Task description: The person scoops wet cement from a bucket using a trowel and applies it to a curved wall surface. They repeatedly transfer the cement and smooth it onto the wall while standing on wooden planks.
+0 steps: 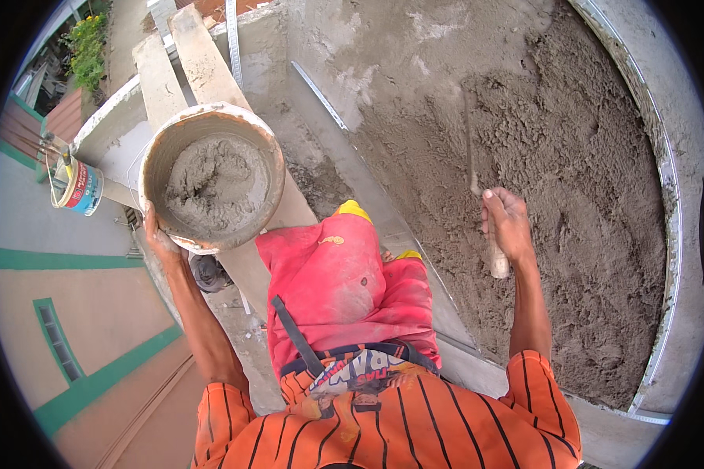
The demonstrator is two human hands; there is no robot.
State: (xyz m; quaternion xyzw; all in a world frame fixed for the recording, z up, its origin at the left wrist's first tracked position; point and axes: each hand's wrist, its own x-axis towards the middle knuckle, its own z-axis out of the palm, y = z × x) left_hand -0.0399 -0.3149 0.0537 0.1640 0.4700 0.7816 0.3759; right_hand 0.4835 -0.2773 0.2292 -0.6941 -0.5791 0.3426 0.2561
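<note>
My left hand grips the lower left side of a white bucket, its rim smeared brown, holding wet grey mortar. The bucket sits over pale planks. My right hand is closed round the wooden handle of a trowel, whose thin blade appears edge-on against rough, fresh mortar on the large surface at the right. Below, between my arms, are red shorts and a dark strap.
Pale planks run up behind the bucket; a smaller paint bucket with tools stands left. Metal edging strips border the plaster, one curving at far right. A green-trimmed wall and plants show beyond the left edge.
</note>
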